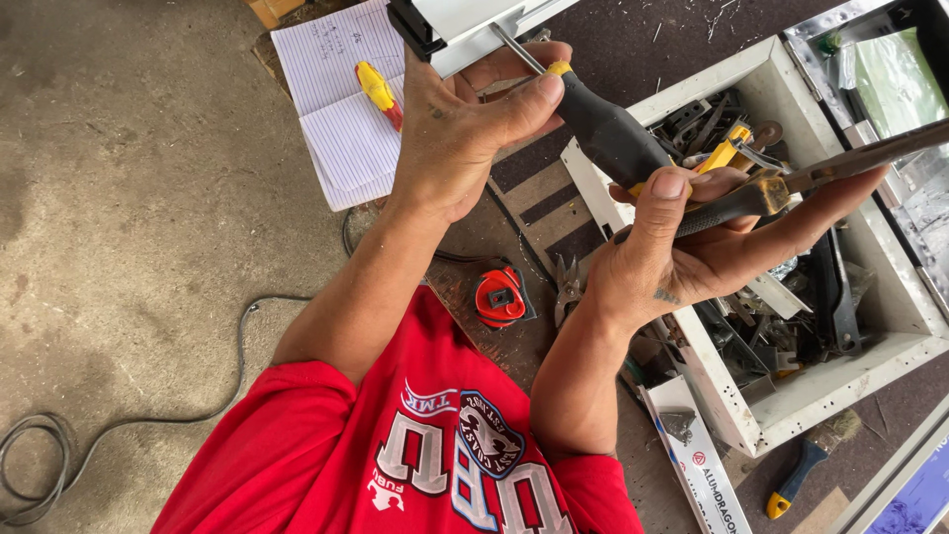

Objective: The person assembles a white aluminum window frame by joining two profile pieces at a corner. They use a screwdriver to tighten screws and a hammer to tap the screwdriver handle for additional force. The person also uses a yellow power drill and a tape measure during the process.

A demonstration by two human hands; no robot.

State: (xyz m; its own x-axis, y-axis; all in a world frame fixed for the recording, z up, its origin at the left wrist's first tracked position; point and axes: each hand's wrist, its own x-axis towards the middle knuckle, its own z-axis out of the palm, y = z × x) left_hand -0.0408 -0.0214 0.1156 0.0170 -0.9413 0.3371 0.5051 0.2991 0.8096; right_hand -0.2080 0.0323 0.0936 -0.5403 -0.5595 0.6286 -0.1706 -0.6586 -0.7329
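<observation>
Upper left of frame: lined notebook (pixel 341 109) with a yellow-red tool (pixel 379 92) lying on it. Center top: left hand (pixel 465 129) pinches the screwdriver (pixel 603 129) at its shaft end, thumb pressed on the black handle. Center right: right hand (pixel 692 242) curled around a 2nd tool's dark handle (pixel 736 203). Below, red tape measure (pixel 501 295) on bench (pixel 554 198); white parts tray (pixel 791 405) at right.

Red short-sleeved shirt (pixel 415 445) with white lettering and a crest.
</observation>
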